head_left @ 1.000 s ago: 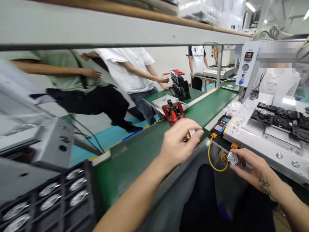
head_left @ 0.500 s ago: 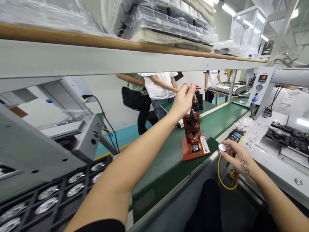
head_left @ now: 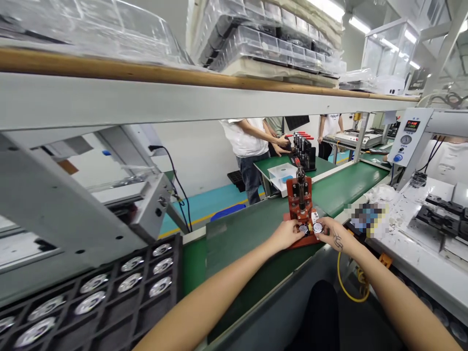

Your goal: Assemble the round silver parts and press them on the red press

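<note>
A red toggle clamp press [head_left: 300, 192] stands upright on the green bench, its lever raised. My left hand [head_left: 287, 235] is at the press base, thumb and fingers closed on the edge of a round watch movement [head_left: 303, 228] at the holder; whether it is lifted clear of the holder I cannot tell. Just right of it, my right hand [head_left: 332, 233] pinches a second round silver watch part [head_left: 317, 227] between thumb and fingers, close to the base. A white label on the base is partly hidden behind the right hand.
At lower left, a black compartment tray [head_left: 120, 312] holds several round silver parts. A shelf [head_left: 204, 92] with clear plastic trays crosses overhead. Co-workers stand beyond, one with hands at a row of red-handled clamps [head_left: 303, 151]. A white machine [head_left: 409, 134] and yellow hose [head_left: 341, 280] are at right.
My left hand has come down from the clamp's lever to the watch movement at the base. My right hand has brought its watch part left, beside the holder. The view has shifted a little.
</note>
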### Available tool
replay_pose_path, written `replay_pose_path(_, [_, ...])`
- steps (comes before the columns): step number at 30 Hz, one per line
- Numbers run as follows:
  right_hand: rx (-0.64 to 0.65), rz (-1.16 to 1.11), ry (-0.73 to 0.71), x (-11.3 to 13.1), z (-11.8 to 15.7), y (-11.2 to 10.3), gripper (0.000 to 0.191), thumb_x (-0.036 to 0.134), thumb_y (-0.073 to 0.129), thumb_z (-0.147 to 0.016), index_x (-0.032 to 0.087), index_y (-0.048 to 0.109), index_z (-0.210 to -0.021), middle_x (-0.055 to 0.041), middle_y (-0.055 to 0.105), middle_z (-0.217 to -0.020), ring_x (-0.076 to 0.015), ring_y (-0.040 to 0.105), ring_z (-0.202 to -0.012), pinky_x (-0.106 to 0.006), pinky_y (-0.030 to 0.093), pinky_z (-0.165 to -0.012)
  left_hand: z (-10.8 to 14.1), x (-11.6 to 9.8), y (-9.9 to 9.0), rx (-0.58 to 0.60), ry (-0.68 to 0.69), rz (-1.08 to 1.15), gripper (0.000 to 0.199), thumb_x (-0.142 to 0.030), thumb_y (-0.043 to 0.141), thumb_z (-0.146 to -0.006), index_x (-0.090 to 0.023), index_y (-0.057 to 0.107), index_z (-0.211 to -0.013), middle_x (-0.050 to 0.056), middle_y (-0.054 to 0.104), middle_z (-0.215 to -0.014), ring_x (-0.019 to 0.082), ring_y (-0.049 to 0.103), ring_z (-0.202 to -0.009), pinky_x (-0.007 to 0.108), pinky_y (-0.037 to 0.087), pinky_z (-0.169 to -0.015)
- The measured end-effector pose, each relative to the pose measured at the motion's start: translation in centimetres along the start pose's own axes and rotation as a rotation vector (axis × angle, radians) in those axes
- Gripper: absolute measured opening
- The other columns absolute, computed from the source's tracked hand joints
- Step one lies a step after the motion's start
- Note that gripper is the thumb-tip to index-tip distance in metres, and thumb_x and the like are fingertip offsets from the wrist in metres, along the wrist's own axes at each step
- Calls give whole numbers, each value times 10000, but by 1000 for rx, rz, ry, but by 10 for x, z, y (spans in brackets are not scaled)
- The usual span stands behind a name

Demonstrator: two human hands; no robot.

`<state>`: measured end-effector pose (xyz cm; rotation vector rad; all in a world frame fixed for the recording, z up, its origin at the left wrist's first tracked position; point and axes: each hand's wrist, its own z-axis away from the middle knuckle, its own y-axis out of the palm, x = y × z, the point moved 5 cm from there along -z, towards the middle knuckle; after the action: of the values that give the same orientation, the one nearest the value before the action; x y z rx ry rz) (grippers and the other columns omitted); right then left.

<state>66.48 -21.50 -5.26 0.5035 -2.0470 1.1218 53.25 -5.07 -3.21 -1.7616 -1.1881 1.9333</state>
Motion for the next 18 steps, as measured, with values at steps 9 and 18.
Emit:
replay_pose_path(9, [64, 42, 3, -21, -23, 19, 262, 289, 757, -883, 179, 727, -1119, -30, 646, -967, -162, 614, -752, -289, 529, -746, -2, 12, 0, -54, 36, 55, 222, -307, 794, -752, -164, 716, -902, -65, 536, -598, 142, 505, -582, 260, 363, -586])
replay_pose_path(18, [239, 100, -130, 15, -55, 45, 423, 80, 803, -775, 227, 808, -1172, -83, 753, -1271, -277, 675, -1191, -369, 519, -1044, 87, 39, -106, -127, -163, 490, 462, -479, 889, -716, -193, 694, -1022, 41, 712, -885, 198, 680, -775, 317, 549, -711])
